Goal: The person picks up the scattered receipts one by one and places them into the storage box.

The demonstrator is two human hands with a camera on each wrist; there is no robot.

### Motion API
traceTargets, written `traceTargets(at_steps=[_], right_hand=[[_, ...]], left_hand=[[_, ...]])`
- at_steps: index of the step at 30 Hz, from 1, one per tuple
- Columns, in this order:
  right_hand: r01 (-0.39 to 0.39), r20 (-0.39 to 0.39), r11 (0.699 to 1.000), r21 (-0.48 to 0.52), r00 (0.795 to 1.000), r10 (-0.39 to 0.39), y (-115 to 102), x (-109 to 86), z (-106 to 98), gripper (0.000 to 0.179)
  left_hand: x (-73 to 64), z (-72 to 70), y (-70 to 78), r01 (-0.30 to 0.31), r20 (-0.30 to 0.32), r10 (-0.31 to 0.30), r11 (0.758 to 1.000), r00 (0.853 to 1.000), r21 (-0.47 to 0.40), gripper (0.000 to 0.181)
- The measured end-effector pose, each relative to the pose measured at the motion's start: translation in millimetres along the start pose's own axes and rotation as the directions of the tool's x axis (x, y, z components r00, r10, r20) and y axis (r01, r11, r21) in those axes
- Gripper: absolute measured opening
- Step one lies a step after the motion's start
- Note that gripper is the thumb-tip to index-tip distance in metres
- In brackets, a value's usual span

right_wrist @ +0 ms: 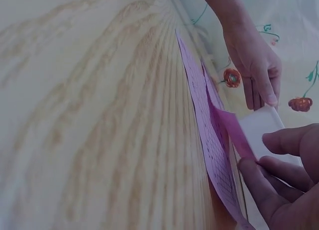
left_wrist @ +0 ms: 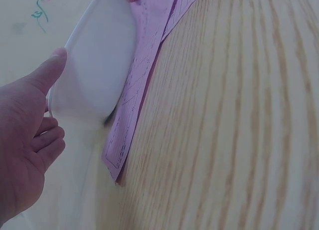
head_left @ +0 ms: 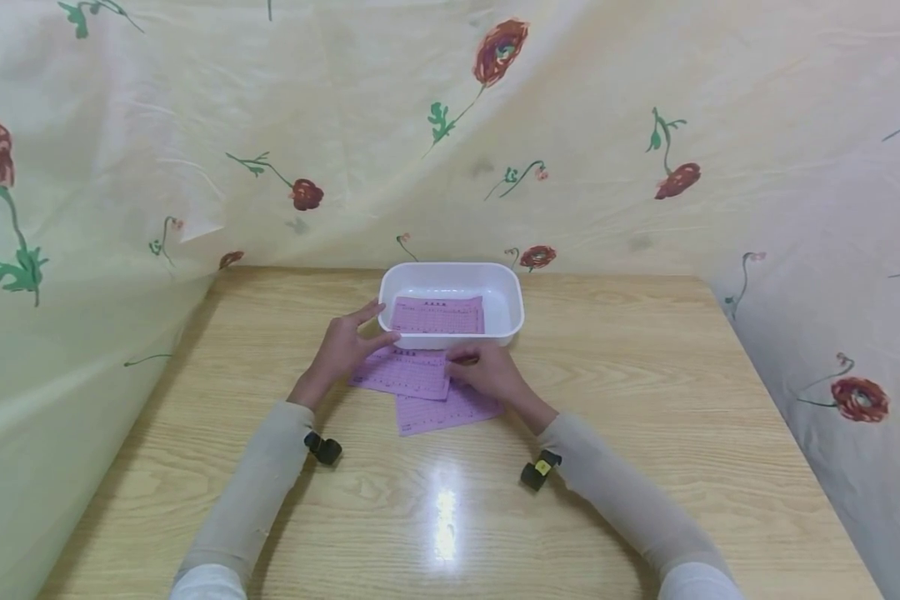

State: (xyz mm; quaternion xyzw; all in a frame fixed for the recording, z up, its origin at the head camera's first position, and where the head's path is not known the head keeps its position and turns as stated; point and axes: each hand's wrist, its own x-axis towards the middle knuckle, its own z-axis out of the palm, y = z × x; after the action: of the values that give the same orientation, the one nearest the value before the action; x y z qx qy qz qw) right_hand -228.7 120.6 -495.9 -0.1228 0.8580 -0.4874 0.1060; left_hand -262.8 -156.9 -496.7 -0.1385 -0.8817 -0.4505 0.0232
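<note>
A white plastic tub [head_left: 516, 321] stands at the back of the table with a purple printed slip [head_left: 438, 317] lying inside. My left hand [head_left: 345, 343] holds the tub's left end, thumb at the front rim, as the left wrist view [left_wrist: 30, 110] of that hand also shows. In front of the tub, my right hand [head_left: 487, 371] pinches the right edge of a purple printed slip [head_left: 405, 373]. That edge is raised in the right wrist view, by the fingertips [right_wrist: 247, 165]. Under it lies another slip [head_left: 442, 412], partly covered by the upper one and the right hand.
The wooden table [head_left: 607, 358] carries all of this. A flower-patterned cloth [head_left: 375, 150] hangs behind it and along both sides. Small black cameras [head_left: 328, 451] are strapped to both wrists. Light glares off the table's front middle.
</note>
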Motion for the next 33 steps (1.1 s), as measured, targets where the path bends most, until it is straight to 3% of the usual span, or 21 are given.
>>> traceTargets(at_steps=[12,21,33], right_hand=[[0.013,-0.111,0.996,0.084,0.994,-0.004,-4.8,-6.3,6.1,0.016],[-0.029,-0.131,0.989,0.145,0.99,0.048,-3.2,-9.0,8.7,0.03],[-0.084,-0.116,0.995,0.047,0.989,0.089,-8.1,-19.5,-3.5,0.026]], left_hand=[[-0.5,-0.9,1.5,-0.013,0.003,0.013,1.0,1.0,0.0,0.077],[-1.6,-0.7,1.6,-0.006,0.006,0.007,1.0,1.0,-0.008,0.076],[0.1,-1.6,0.9,0.015,0.027,-0.015,1.0,1.0,-0.002,0.078]])
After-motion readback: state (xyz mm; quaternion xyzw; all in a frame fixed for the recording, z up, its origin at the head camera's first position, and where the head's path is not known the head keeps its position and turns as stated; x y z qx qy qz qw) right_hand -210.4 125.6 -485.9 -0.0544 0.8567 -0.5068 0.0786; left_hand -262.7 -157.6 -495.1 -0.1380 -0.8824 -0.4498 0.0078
